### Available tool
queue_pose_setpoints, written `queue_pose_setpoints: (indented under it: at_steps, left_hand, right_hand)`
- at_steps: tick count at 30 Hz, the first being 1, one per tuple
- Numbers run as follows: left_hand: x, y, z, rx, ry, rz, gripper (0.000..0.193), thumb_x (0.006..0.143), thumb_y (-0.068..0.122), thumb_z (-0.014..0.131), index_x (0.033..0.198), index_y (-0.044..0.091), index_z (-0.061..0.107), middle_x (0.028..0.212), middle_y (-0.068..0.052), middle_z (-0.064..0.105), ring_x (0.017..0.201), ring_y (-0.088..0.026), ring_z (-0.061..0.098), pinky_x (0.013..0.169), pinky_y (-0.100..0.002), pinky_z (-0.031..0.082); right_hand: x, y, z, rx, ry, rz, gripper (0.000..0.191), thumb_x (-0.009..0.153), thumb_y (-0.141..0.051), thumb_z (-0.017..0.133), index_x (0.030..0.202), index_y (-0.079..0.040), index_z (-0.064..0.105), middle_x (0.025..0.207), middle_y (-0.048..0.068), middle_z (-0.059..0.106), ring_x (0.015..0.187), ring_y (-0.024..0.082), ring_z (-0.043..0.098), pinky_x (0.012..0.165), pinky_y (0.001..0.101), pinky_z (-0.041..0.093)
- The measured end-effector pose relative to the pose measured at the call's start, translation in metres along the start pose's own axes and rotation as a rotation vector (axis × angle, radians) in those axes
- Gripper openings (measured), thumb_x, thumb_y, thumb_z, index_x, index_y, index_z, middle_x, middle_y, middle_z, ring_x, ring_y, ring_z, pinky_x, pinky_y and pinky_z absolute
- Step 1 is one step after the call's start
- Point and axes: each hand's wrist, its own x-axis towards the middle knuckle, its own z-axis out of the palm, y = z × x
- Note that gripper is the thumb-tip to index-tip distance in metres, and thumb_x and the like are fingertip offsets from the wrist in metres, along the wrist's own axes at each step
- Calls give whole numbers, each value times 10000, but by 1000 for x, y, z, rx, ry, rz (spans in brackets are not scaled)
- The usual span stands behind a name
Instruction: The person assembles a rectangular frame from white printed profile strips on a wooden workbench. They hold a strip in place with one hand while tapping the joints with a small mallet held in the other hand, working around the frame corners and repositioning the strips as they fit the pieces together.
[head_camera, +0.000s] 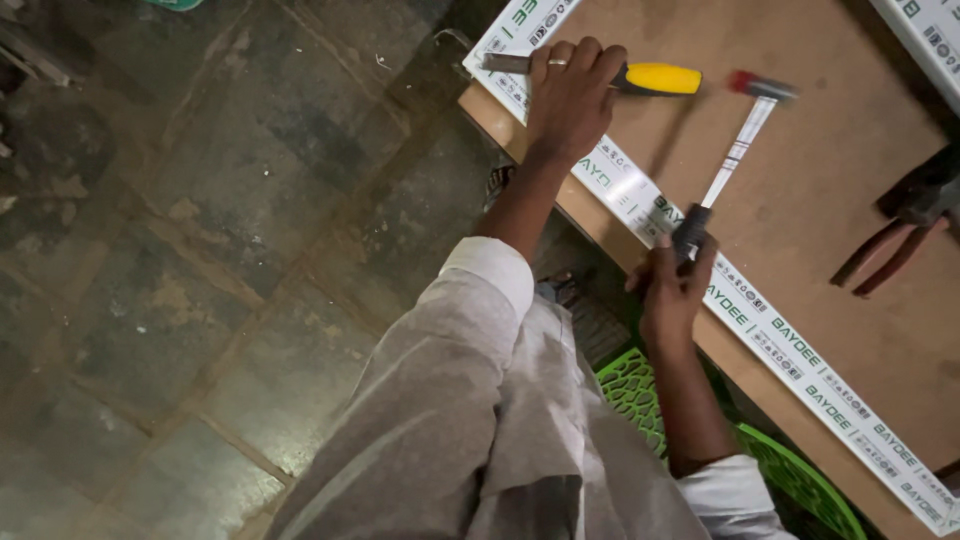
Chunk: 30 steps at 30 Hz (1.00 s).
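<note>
Grey sleeves are seen nearest, above a green basket (800, 480). On the desk (830, 180), the left hand (575, 95) is clenched on a yellow-handled chisel (640, 77) set against a white strip (760, 320) along the desk edge; the right hand (675, 285) is clenched on a hammer (735, 155). No cut is discernible. Pliers (900, 235) lie well apart; open board remains between.

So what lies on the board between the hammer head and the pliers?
Nothing: in the head view, only bare brown board lies between the hammer head and the pliers.
</note>
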Motion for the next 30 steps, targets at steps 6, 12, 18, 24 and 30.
queue_pose_setpoints:
  at_steps: [6, 12, 18, 24, 30]
  left_hand:
    - [0, 1, 3, 14, -2, 5, 404, 801, 205, 766, 1161, 240, 586, 1052, -3, 541, 1062, -254, 509, 1007, -475, 327]
    - [0, -1, 5, 15, 1, -11, 410, 800, 185, 761, 1165, 237, 581, 1064, -10, 543, 1092, -255, 509, 1020, -475, 325]
    - [-2, -4, 3, -47, 28, -25, 411, 810, 189, 758, 1174, 239, 573, 1078, 6, 547, 1105, -243, 508, 1035, -473, 321]
    - [-2, -7, 3, -42, 3, -81, 434, 769, 160, 749, 1161, 267, 597, 1085, 47, 573, 1127, -222, 509, 1030, -473, 309]
    - [-7, -14, 2, -88, -12, -63, 460, 772, 178, 747, 1198, 273, 604, 1123, 44, 584, 1154, -223, 508, 1043, -471, 308]
  right_hand:
    - [-2, -6, -2, -39, -37, 53, 237, 1091, -146, 594, 1250, -125, 420, 818, 50, 543, 591, 148, 531, 490, 315, 466]
    - [-1, -10, -1, 109, -25, 66, 256, 1094, -162, 596, 1245, -138, 390, 806, 46, 540, 587, 144, 527, 491, 312, 462]
    - [-2, -6, -1, 80, 80, 24, 295, 1084, -171, 604, 1284, -123, 393, 789, 40, 529, 595, 138, 534, 497, 305, 461]
    - [-5, 8, 3, 69, 2, 3, 275, 1087, -159, 630, 1242, -91, 413, 833, 46, 545, 605, 150, 533, 501, 312, 457]
    - [-12, 16, 9, -23, -8, -11, 278, 1082, -166, 626, 1276, -94, 441, 857, 40, 567, 634, 124, 535, 495, 296, 465]
